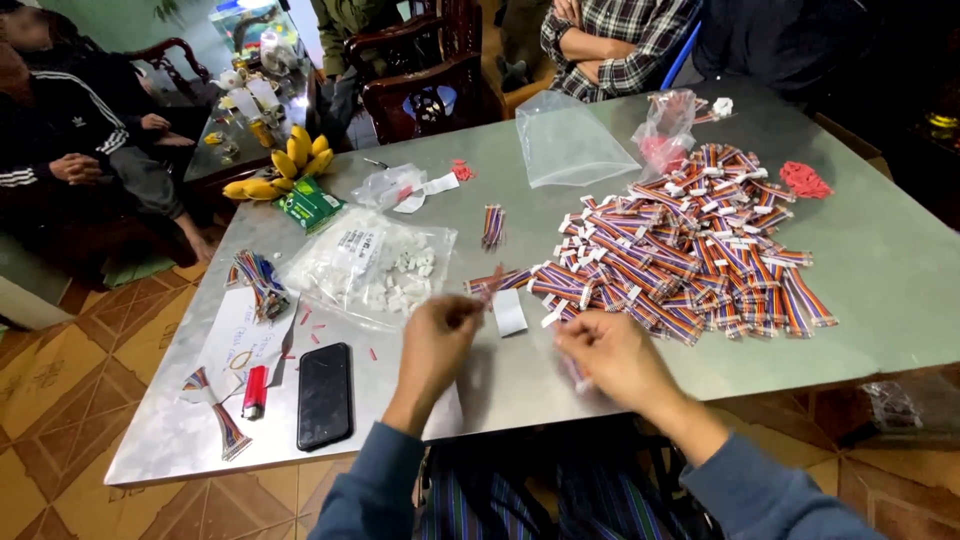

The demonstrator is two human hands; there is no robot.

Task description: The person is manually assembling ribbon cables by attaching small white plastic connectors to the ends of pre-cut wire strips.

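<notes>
Two hands work at the table's near edge: the left hand (437,335) pinches a striped ribbon cable (497,282) with white connectors; the right hand (607,352) is blurred, its grip unclear. Right lies a cable heap (690,245); left, a connector bag (372,265) and phone (325,395).

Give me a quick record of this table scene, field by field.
Surface: grey table
Left hand: pinching a striped cable near a white tag
Right hand: blurred, at the near edge of the cable pile; grip unclear
Left side: phone, red lighter, bag of white parts, bananas
Far side: empty clear bag, red bits
Others: seated people across and left
</notes>
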